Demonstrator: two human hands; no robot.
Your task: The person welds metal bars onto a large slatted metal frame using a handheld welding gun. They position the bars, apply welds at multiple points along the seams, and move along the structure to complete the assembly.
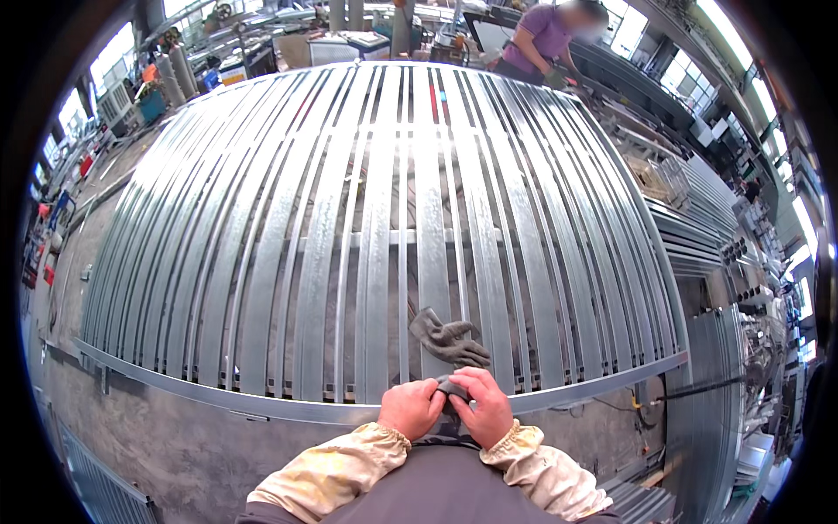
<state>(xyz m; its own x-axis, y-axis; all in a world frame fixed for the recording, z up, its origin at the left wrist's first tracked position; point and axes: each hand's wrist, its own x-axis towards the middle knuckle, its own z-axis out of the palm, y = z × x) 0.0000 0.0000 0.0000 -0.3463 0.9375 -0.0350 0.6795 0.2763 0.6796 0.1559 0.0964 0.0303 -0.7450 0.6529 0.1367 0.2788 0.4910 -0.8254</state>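
Close to my body, my left hand and my right hand meet at the near edge of a large metal frame. Both are closed, with thumbs and fingertips pinching a bunched dark grey glove between them. Much of that glove is hidden by my fingers. Just beyond, a second grey work glove lies crumpled on the metal slats, apart from my hands. Pale, stained sleeves with gathered cuffs cover my forearms.
At the far right corner of the frame, a person in a purple shirt bends over it. Long metal profiles are stacked along the right. More metal bars lie at the lower left. A dark cable runs off to the right.
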